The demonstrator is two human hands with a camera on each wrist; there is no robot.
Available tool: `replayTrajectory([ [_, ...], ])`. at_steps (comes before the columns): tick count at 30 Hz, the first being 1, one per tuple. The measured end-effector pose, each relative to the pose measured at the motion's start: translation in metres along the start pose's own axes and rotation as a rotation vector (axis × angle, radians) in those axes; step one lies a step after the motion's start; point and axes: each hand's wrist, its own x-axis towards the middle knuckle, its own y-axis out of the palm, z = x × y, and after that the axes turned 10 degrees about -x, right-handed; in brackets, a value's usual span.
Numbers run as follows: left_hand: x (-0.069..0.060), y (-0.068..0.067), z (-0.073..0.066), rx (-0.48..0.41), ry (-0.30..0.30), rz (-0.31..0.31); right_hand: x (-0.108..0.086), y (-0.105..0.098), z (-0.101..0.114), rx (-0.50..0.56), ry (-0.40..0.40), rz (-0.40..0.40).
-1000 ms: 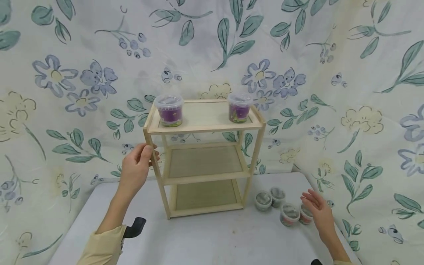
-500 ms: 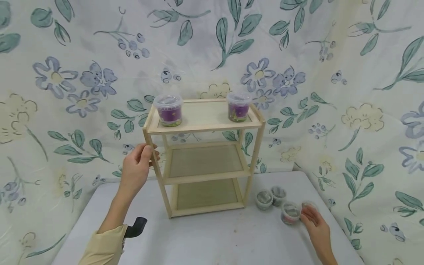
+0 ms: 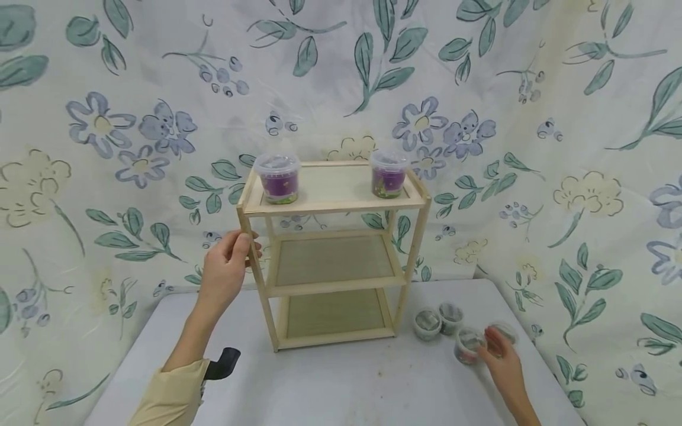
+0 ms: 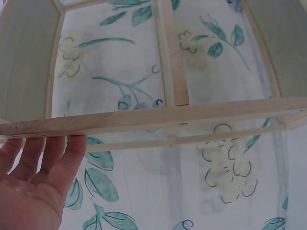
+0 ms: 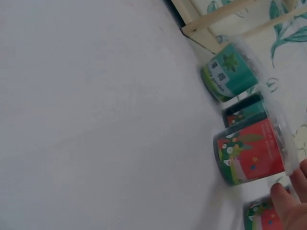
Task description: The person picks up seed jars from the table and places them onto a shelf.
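Observation:
A wooden three-tier shelf [image 3: 333, 290] stands on the white table, and my left hand [image 3: 226, 266] grips its front left post, fingers curled behind it. In the left wrist view the fingertips of that left hand [image 4: 38, 177] meet the wooden post [image 4: 211, 112]. At the right, my right hand [image 3: 503, 361] reaches between two red-labelled lidded plastic tubs, the nearer tub [image 3: 466, 356] and the farther tub [image 3: 505, 332]. The right wrist view shows the right fingers [image 5: 298, 184] by the lid edge of one red tub [image 5: 252, 151]; the thumb is apart from them.
Two purple-labelled tubs, the left one [image 3: 280, 184] and the right one [image 3: 387, 182], stand on the top tier. Two green-labelled tubs, one [image 3: 427, 326] nearer the shelf and another [image 3: 450, 318] behind, stand on the table [image 3: 330, 390]. Floral cloth [image 3: 319, 71] hangs behind.
My right hand has moved left and down from beside the tubs to between the two red ones. The farther red tub sits slightly farther back and right. The left hand keeps its grip.

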Motion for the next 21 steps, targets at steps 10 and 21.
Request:
replayTrajectory([
  [10, 0.004, 0.001, -0.001, 0.001, -0.012, 0.005, 0.020, 0.013, -0.020, -0.006, -0.022, 0.182],
  [21, 0.001, 0.000, 0.001, 0.019, -0.018, -0.014, 0.018, 0.024, -0.025, 0.008, -0.047, 0.195],
])
